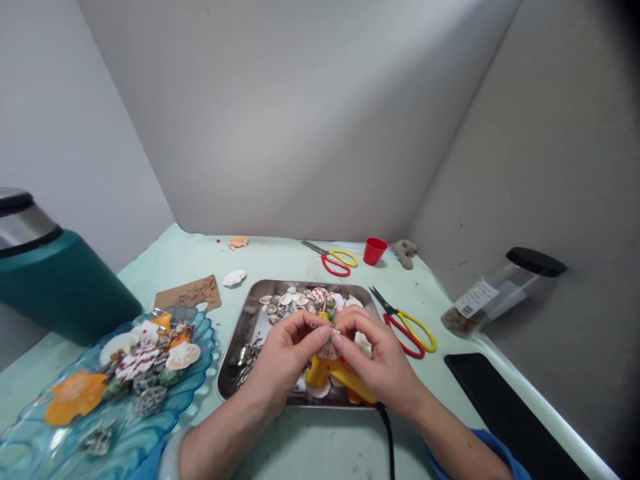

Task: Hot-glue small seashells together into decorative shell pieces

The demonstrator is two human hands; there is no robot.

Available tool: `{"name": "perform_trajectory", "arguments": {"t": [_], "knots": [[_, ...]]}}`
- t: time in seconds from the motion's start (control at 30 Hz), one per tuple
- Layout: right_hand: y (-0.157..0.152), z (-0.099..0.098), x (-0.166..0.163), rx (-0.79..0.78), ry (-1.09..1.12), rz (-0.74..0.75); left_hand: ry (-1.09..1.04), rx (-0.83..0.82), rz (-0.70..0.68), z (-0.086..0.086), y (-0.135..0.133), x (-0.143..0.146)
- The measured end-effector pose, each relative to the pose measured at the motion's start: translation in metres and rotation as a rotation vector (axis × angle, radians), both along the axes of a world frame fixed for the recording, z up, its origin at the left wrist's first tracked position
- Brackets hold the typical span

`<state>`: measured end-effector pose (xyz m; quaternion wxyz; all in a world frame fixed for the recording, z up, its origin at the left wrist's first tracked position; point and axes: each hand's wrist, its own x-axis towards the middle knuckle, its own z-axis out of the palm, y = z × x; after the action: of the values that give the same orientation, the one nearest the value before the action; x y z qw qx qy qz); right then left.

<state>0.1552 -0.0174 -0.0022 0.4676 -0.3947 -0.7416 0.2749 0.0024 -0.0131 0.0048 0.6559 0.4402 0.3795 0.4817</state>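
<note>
My left hand [295, 340] and my right hand [373, 350] meet above the metal tray [227, 360], thumbs and forefingers pinched together. Between the fingertips is a small pale shell [336, 331], mostly covered by the fingers. Just below the hands, a yellow glue gun [345, 377] lies in the tray, its black cord [387, 433] running off the front edge. Small shells [293, 298] cover the tray's back part, with a red-striped scallop shell [320, 293] among them. Dark, narrow shells [247, 360] are heaped at the tray's left side.
At left, a blue glass dish [193, 393] holds shells beside a green bottle [65, 287]. Cardboard [170, 298] lies behind it. Two pairs of scissors [325, 252], a red cup [375, 251], a clear jar [500, 293] and a black phone-like slab [510, 413] surround the tray's back and right.
</note>
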Motion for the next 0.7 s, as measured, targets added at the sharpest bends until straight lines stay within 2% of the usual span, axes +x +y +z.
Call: {"name": "perform_trajectory", "arguments": {"t": [0.2, 0.43, 0.7], "knots": [[0.0022, -0.0015, 0.0017, -0.009, 0.035, -0.037, 0.001, -0.028, -0.01, -0.0006, 0.0004, 0.0019], [0.0033, -0.0018, 0.0019, 0.002, 0.025, -0.066, -0.049, -0.043, 0.061, -0.001, -0.0005, 0.0014], [0.0007, -0.0008, 0.0003, -0.016, 0.008, -0.028, -0.015, -0.009, 0.047, -0.0032, 0.0007, 0.001]]}}
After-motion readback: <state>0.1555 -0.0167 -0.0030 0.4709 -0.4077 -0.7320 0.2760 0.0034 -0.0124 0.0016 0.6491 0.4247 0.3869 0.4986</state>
